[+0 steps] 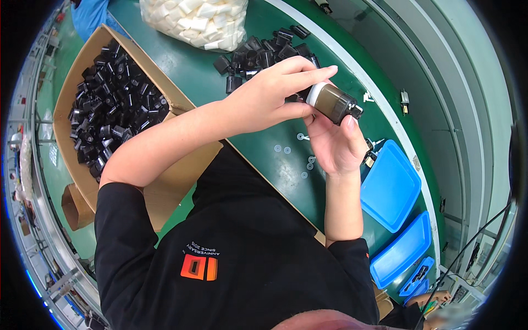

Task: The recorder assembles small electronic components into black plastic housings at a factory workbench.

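- While left hand (269, 94) is clamping smoky cylinder (331, 102) near its white collar (315, 93), right hand (333, 144) is pinching its black end (347, 108).
- Uneven pressure is possibly risking a slip.

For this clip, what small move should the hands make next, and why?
Probably a slight twist with the left hand while the right hand steadies the dark cylinder: the left holds its white-banded end, and the right holds its opposite, black end.

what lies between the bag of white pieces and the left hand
Part of a loose pile of black pieces lies on the green table between the bag and the left hand, as the head view shows.
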Motion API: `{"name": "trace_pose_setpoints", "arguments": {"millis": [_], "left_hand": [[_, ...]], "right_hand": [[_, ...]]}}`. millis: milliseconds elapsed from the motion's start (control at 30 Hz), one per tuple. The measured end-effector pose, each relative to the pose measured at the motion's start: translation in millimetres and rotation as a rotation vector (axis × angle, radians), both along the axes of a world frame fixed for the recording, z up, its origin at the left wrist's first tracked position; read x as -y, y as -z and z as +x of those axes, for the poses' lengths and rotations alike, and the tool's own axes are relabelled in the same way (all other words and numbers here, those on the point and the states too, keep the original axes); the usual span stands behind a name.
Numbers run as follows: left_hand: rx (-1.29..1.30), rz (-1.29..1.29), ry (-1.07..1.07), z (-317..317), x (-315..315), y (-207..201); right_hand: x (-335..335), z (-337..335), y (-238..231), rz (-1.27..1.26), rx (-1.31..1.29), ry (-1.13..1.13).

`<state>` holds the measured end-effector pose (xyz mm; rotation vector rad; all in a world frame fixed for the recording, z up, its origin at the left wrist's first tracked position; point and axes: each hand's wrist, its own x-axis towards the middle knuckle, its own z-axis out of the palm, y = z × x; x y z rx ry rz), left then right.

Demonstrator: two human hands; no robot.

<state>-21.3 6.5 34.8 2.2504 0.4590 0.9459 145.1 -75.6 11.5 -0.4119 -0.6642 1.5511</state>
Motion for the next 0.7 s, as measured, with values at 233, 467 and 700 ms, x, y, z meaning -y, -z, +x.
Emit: {"name": "trace_pose_setpoints", "arguments": {"millis": [233,467,700], "left_hand": [[0.026,-0.006,-0.036,0,0,2],[0.063,0.070,0.028,1,-7,5],[0.138,-0.113,0.070,6,-7,17]], "right_hand": [[1,-7,-1,0.002,0.042,0.032],[9,-10,-9,0.000,0.013,0.094],[7,-13,-16,-0.034,0.109,0.124]]}}
